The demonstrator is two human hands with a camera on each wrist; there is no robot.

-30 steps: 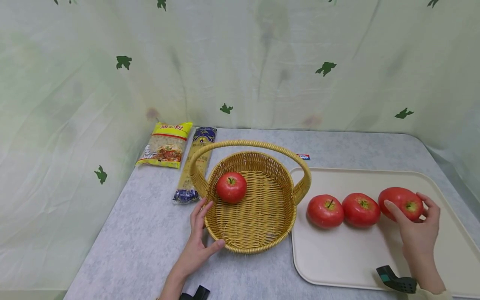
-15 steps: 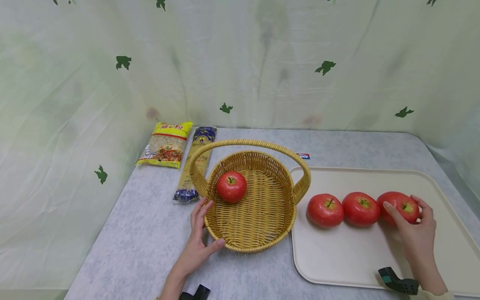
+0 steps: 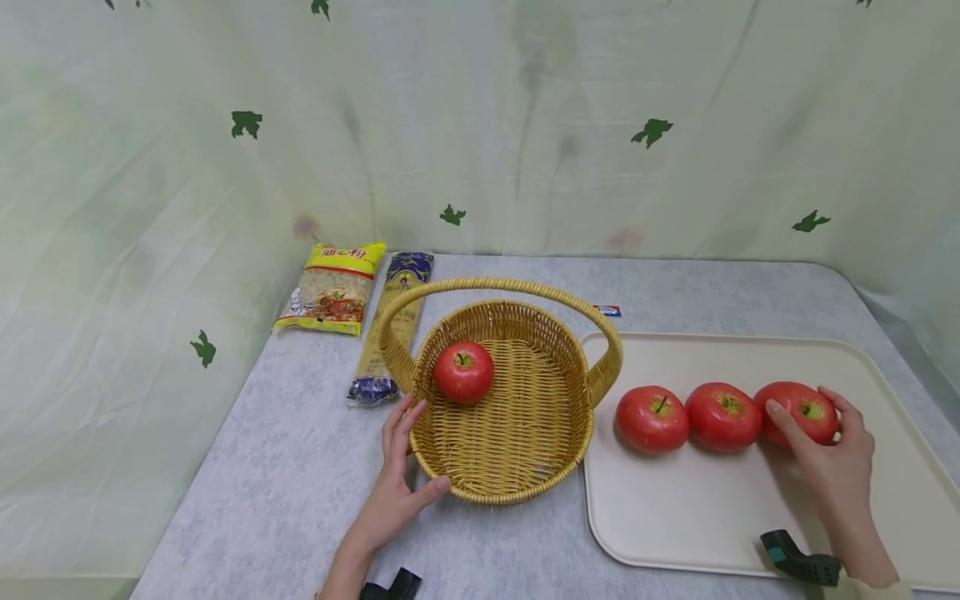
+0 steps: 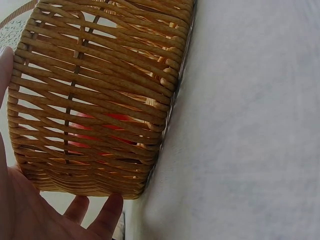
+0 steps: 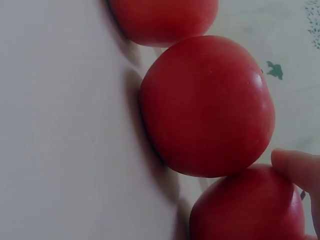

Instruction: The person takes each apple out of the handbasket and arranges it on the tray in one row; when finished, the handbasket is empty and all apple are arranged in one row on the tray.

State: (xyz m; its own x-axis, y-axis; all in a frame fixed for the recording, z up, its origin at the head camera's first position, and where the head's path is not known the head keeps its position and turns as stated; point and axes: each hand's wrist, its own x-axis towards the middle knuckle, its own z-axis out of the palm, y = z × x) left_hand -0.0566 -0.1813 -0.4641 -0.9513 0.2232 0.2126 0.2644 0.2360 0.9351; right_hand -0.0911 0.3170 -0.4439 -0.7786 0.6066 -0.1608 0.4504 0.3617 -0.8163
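On the left side of a woven basket (image 3: 510, 458), my left hand (image 3: 393, 487) rests with fingers spread along the outer wall and the thumb at the front rim. The left wrist view shows its fingers (image 4: 107, 217) against the weave. One red apple (image 3: 463, 373) sits inside the basket, at the left. My right hand (image 3: 840, 467) grips the rightmost apple (image 3: 798, 404) between thumb and fingers, over the tray (image 3: 697, 525). Beside that apple is a middle apple (image 3: 723, 418), then a left apple (image 3: 651, 421), all in a row.
A yellow food packet (image 3: 330, 292) and a long spaghetti packet (image 3: 375, 358) lie behind and left of the basket. Past the basket's right side is a small red-and-blue wrapper (image 3: 609, 311). The basket's tall handle (image 3: 498, 285) arches over it. A leaf-printed curtain (image 3: 540, 150) hangs behind the table.
My right hand has moved slightly left and down with its apple, bringing it against the middle apple. The left hand and the basket have stayed put.
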